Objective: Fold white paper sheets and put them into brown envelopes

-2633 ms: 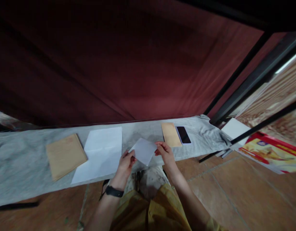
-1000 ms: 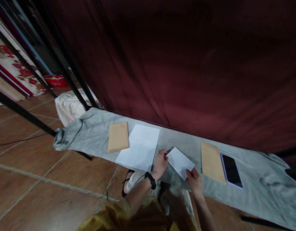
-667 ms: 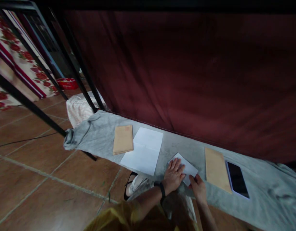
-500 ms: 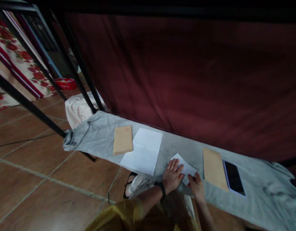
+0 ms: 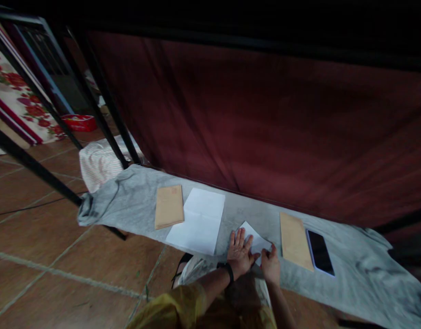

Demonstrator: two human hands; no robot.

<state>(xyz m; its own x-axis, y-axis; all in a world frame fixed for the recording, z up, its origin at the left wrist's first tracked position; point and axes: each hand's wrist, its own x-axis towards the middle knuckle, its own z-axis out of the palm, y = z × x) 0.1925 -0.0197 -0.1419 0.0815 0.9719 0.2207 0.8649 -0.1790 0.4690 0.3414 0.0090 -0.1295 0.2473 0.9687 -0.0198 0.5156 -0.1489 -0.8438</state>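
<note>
A folded sheet of white paper lies on the grey cloth near its front edge. My left hand rests flat on the paper's left part, fingers spread. At the right end of the same paper, my right hand has its fingers curled over the edge, with thumb and forefinger on it; its other fingers are hidden underneath. Left of my hands lie larger white sheets with a crease across, partly beside a stack of brown envelopes. A single brown envelope lies to the right.
A phone with a dark screen lies beside the right envelope. The grey cloth covers a narrow bench against a dark red curtain. Black metal posts stand at the left. A red basket sits on the tiled floor.
My right hand has shifted along the folded paper toward my left hand, its thumb now further onto the sheet. My left hand stays flat. The whole view has tilted slightly.
</note>
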